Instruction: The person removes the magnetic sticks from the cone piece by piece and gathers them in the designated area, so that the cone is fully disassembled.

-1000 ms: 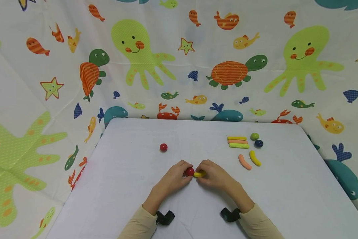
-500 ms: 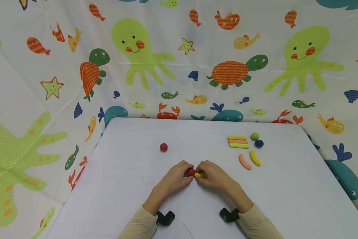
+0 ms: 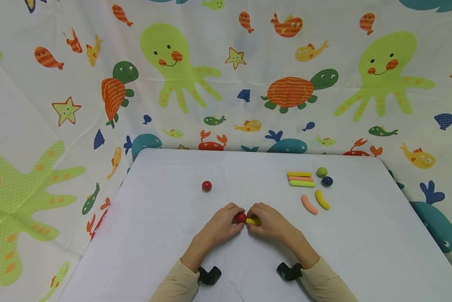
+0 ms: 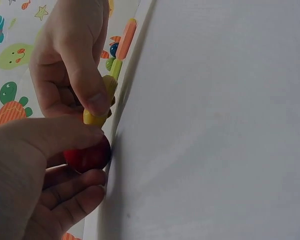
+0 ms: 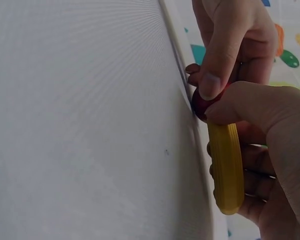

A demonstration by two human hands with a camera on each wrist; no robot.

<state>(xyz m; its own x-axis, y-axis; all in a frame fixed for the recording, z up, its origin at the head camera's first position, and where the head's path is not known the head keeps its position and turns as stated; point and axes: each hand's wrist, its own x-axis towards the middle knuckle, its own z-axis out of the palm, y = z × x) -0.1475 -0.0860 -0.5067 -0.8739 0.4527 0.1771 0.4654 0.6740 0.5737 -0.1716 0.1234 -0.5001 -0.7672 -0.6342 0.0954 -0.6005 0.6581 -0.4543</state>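
Observation:
At the middle of the table, my left hand (image 3: 223, 220) pinches a shiny red ball (image 3: 241, 217) between thumb and fingers. Close beside it, my right hand (image 3: 270, 220) holds a ridged yellow stick (image 5: 226, 170) between thumb and fingers. One end of the stick meets the ball; whether the two are joined is hidden by the thumbs. Seen from the left wrist, the red ball (image 4: 89, 156) sits just below the yellow stick's end (image 4: 95, 117). A second red ball (image 3: 206, 186) lies farther back, left of the hands.
Back right lie straight yellow, orange and lime sticks (image 3: 301, 184), a green ball (image 3: 322, 172) and a dark blue ball (image 3: 327, 181). Nearer are a curved orange stick (image 3: 309, 204) and a curved yellow stick (image 3: 322, 200). A sea-animal cloth hangs behind the white table (image 3: 154, 188).
Both hands keep their hold on the ball and stick. The red ball has shifted very slightly to the right since a second ago; everything else lies as before.

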